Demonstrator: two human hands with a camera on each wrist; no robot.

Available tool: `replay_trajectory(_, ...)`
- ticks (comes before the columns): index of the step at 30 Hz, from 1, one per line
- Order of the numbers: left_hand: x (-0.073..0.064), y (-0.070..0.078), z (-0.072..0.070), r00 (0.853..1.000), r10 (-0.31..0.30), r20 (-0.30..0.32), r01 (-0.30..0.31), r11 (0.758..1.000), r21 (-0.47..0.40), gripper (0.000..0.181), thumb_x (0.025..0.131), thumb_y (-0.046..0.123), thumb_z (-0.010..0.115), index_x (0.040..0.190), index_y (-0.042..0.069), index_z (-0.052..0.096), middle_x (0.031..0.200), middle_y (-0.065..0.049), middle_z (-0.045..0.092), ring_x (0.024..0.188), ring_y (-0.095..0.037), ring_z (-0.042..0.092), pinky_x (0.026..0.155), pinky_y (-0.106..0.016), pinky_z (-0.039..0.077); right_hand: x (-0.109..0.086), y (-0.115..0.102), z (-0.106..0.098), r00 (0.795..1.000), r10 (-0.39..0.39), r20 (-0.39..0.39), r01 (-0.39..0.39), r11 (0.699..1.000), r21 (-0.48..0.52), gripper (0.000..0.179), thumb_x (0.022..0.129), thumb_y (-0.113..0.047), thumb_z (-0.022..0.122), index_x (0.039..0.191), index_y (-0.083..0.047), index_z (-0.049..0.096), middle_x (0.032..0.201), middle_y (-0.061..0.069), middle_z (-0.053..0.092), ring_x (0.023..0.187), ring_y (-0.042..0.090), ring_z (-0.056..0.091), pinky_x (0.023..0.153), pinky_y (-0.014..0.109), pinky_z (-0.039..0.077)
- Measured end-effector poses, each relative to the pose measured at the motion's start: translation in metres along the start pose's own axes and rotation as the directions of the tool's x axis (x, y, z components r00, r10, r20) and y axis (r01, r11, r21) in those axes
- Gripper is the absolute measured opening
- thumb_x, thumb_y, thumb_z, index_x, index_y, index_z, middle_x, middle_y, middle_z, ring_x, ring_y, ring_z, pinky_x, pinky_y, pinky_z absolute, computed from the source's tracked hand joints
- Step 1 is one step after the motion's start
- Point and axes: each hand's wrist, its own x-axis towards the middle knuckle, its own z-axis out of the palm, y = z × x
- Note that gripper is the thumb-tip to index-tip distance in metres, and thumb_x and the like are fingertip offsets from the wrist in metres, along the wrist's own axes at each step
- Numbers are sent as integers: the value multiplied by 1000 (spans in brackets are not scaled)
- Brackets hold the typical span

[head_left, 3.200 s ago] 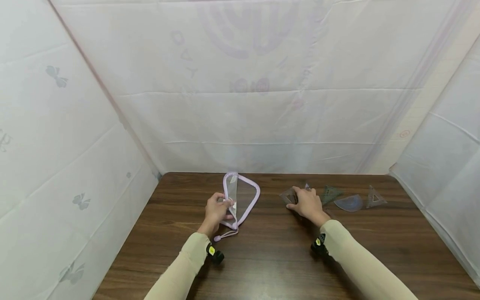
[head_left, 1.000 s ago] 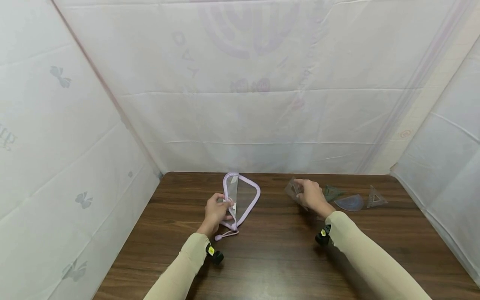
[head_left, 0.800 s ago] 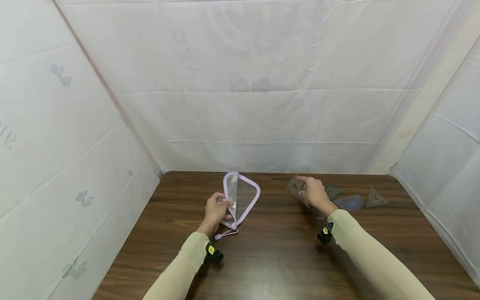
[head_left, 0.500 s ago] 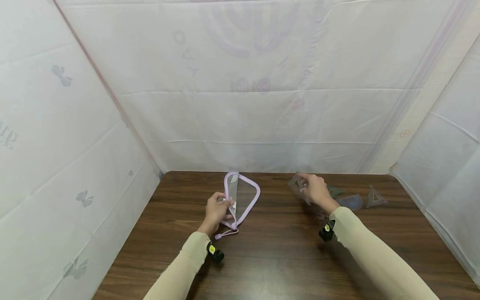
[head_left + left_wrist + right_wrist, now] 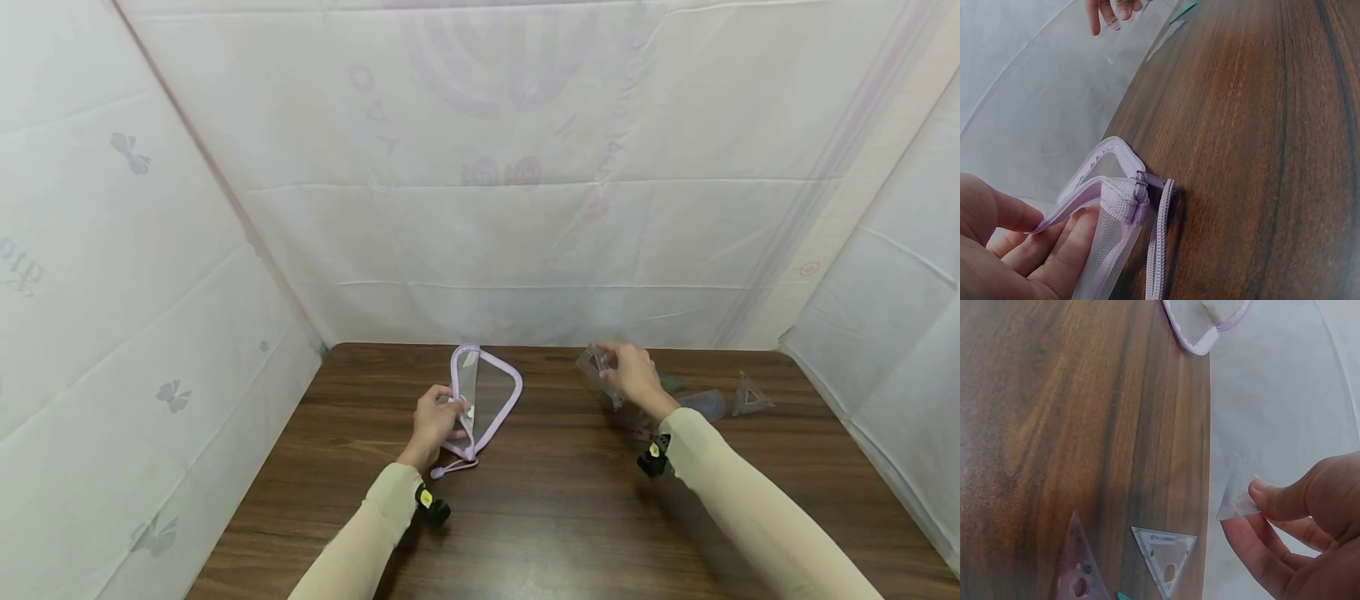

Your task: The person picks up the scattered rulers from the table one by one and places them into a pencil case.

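Note:
A see-through pouch with lilac zip trim (image 5: pixel 517 386) lies near the back of the table. My left hand (image 5: pixel 437 421) pinches one edge of its opening between thumb and fingers, and other fingers sit inside the mouth. The zip's lilac pull cord (image 5: pixel 1159 244) hangs down beside it. To the right, my right hand (image 5: pixel 636 379) pinches a clear set square (image 5: pixel 1236 490) between thumb and fingers, raised and tilted above the table. Below that hand lie another clear set square (image 5: pixel 1161 550) and a pinkish one (image 5: pixel 1079 572); in the head view the hand and wrist partly cover these.
Farther right on the brown wooden table (image 5: pixel 540 517) lie a green piece (image 5: pixel 672 383), mostly hidden by my right hand, a bluish protractor (image 5: pixel 707 404) and a clear triangle (image 5: pixel 750 398). White sheeting (image 5: pixel 480 250) rises behind the table and on both sides.
My right hand has risen from the table with the clear set square and shifted slightly right and back. My left hand keeps its hold on the pouch in the same place.

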Motion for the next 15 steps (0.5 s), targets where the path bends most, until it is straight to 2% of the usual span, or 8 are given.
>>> replay_trajectory(4, 0, 0, -1, 1000, -15, -1, 15, 1000, 23, 19, 95, 3, 66, 112, 1, 56, 100, -17, 73, 72, -23, 69, 53, -34, 64, 2, -4, -1, 1000, 18, 4, -18, 1000, 0, 56, 95, -2, 71, 148, -6, 53, 126, 22, 67, 52, 15, 62, 44, 28, 54)
replay_trajectory(9, -1, -1, 0, 1000, -22, 1, 22, 1000, 18, 19, 95, 4, 66, 111, 1, 55, 100, -17, 71, 70, -22, 68, 53, -34, 64, 6, -7, -2, 1000, 13, 4, -13, 1000, -27, 57, 94, -4, 74, 147, -6, 54, 125, 22, 68, 50, 14, 55, 46, 27, 46)
replay_trajectory(12, 0, 0, 0, 1000, -12, 3, 12, 1000, 0, 20, 95, 2, 66, 111, 0, 54, 99, -17, 71, 70, -22, 68, 53, -34, 64, 8, -10, -3, 1000, -11, -7, 11, 1000, -30, 57, 92, -4, 76, 145, -5, 56, 122, 21, 70, 57, 17, 57, 52, 30, 45)
replay_trajectory(15, 0, 0, 1, 1000, -9, 3, 9, 1000, -10, 20, 94, 0, 66, 110, 0, 54, 98, -18, 73, 69, -21, 68, 52, -35, 64, 10, -13, -3, 999, -32, -13, 32, 999, -29, 56, 91, -4, 77, 143, -3, 57, 120, 22, 71, 69, 21, 66, 59, 33, 51)
